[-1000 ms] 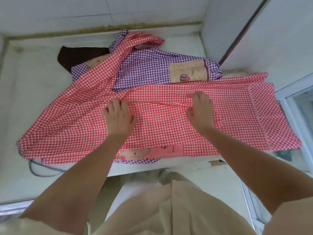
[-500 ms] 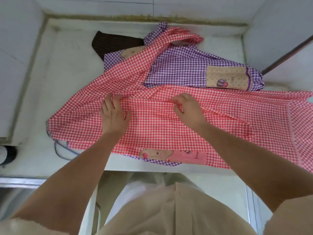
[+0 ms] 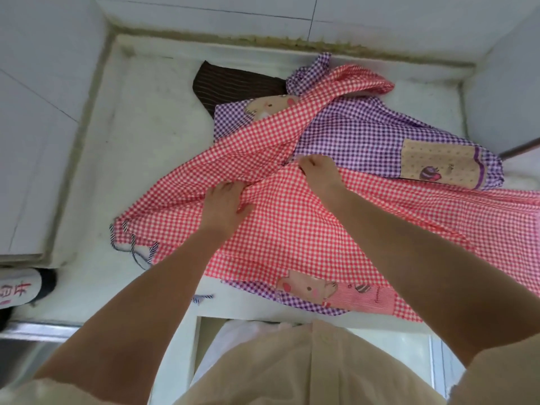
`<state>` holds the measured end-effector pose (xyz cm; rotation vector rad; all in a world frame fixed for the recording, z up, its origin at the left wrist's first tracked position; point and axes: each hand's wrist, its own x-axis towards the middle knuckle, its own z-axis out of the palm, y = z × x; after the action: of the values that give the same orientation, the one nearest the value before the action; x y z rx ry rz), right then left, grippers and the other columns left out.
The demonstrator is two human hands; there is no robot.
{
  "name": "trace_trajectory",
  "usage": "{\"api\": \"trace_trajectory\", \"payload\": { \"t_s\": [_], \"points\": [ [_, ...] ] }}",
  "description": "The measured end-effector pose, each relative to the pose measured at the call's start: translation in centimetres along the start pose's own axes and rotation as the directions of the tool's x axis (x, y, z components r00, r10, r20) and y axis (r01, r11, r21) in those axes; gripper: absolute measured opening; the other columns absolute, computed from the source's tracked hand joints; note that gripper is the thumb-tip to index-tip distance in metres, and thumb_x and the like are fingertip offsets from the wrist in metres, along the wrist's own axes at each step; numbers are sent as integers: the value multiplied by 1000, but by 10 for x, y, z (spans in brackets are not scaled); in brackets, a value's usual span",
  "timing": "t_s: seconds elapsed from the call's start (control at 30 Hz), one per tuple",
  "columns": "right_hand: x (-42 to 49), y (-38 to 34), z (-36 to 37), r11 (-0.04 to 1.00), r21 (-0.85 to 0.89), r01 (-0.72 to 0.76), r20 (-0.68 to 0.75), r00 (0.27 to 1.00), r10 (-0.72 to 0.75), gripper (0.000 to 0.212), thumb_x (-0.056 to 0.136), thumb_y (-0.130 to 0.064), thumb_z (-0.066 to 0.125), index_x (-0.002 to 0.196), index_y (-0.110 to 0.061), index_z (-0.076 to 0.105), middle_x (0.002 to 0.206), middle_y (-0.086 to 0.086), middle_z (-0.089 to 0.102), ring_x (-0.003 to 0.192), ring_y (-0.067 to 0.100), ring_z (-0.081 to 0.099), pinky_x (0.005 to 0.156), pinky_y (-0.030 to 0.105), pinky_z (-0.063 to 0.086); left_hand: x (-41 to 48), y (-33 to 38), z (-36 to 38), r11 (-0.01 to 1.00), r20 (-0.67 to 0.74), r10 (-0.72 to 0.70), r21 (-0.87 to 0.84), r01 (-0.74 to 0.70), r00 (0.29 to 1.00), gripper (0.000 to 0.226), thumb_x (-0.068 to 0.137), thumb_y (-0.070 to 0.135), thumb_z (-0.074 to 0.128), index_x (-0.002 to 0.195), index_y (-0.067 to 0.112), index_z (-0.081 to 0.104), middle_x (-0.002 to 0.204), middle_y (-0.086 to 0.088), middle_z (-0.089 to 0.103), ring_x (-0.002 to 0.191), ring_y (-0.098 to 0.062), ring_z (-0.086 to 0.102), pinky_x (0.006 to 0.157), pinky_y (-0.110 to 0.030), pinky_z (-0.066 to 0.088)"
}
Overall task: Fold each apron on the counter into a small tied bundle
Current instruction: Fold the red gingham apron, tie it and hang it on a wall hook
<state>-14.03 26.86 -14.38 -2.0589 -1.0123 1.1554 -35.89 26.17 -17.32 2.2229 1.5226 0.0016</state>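
At the bottom of the frame is the person's beige shirt (image 3: 292, 361), and both bare forearms reach up from it over the front edge of the white counter (image 3: 140, 159). The red checked apron (image 3: 292, 229) lies spread on the counter in the middle of the frame, and its pocket patch (image 3: 309, 287) hangs at the near edge. A striped cord (image 3: 131, 247) lies at its left corner. The left hand (image 3: 226, 200) rests palm down on the red cloth with the fingertips bent into a fold; I cannot tell if it really grips it. The right hand (image 3: 320, 171), a little higher and to the right, has curled fingers and pinches the apron's upper edge. Behind it, in the upper right, lies the purple checked apron (image 3: 365, 135), partly under a red band. A brown striped cloth (image 3: 230, 83) lies furthest, near the tiled wall (image 3: 204, 7).
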Motion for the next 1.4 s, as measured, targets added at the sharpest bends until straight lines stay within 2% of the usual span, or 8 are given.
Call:
{"api": "trace_trajectory", "payload": {
  "t_s": [0.13,0.3,0.57,0.73,0.9,1.07,1.23,1.4],
  "points": [
    [-1,-3,4,995,90,40,96,994,-48,23,92,-36,65,93,-18,53,72,-1,56,62,11,50,65,32,43,4,-4,-3,999,24,-38,-12,38,999,46,88,39,66,124,12,56,117,-12,65,109,-32,59,100,-41,38],
    [0,1,5,945,-244,217,42,976,-213,33,81,-26,75,103,-28,51,85,-13,54,89,12,56,103,44,35,4,-10,-15,988,250,-151,19,151,956,62,86,51,64,136,18,49,133,-7,58,121,-29,55,105,-44,43],
    [-13,4,43,640,-491,590,113,772,-625,22,81,-12,68,100,-13,58,101,4,58,84,20,58,77,40,52,-35,-80,-41,913,253,-380,256,317,890,62,79,60,67,129,25,57,128,-2,62,119,-26,56,106,-43,39],
    [-10,2,49,758,-388,524,193,850,-489,14,90,-16,63,103,-13,62,93,-2,57,79,12,55,78,35,53,-47,-97,-51,839,80,-494,305,451,866,44,89,42,59,125,15,56,125,-13,60,119,-34,52,104,-49,37],
    [3,-16,20,808,-340,482,9,860,-509,16,92,-9,57,107,-13,59,99,-1,59,80,9,55,74,31,54,-23,-67,-53,958,-314,-215,118,263,925,30,76,12,62,105,6,54,106,-16,54,101,-36,48,85,-46,40],
    [32,-38,-13,783,-466,411,-228,800,-555,50,85,-2,57,133,-8,46,138,11,45,125,22,44,107,40,41,37,-14,-60,999,-344,-30,5,33,938,38,82,18,65,117,10,55,121,-14,56,115,-32,47,95,-42,39],
    [60,-55,-41,667,-729,153,-159,910,-382,56,93,-21,56,146,-21,38,163,7,10,150,30,5,119,52,9,83,11,-63,998,-140,-57,-40,52,988,60,88,30,66,141,17,41,138,-13,50,134,-32,35,111,-44,27],
    [76,-42,-59,473,-874,109,-128,888,-441,30,93,-24,55,119,-12,62,141,14,50,138,32,33,115,48,14,88,9,-68,998,-211,-13,-61,0,977,31,91,26,61,122,18,64,110,-8,69,101,-25,58,94,-35,40]
  ]
}}
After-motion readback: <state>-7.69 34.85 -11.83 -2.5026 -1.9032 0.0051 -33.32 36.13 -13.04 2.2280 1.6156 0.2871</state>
